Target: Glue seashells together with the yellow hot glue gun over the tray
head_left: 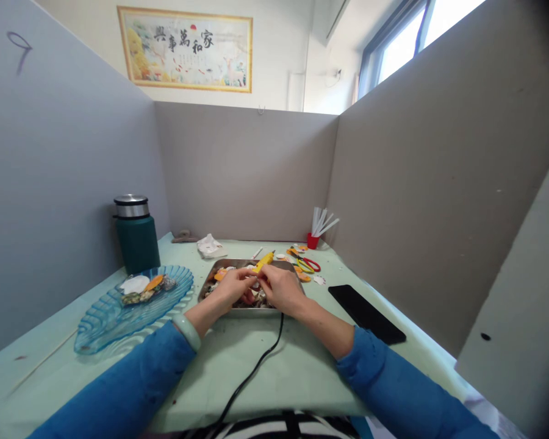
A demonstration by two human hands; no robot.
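My two hands meet over a metal tray (pixel 210 277) filled with shells and small orange pieces. My right hand (pixel 281 288) is closed round a yellow corded tool (pixel 264 261), probably a glue gun, whose tip points up and away; its black cable (pixel 256 366) runs back toward me. My left hand (pixel 232 286) pinches a small pale piece against the right hand's fingers; I cannot make out what it is. A pale green bangle (pixel 186 330) sits on my left wrist.
A blue glass shell-shaped dish (pixel 105 320) with shells lies at the left. A dark green flask (pixel 136 235) stands behind it. Red-handled scissors (pixel 308 264), a red cup of white sticks (pixel 315 235), a crumpled tissue (pixel 210 246) and a black phone (pixel 366 314) lie around. Grey partitions enclose the desk.
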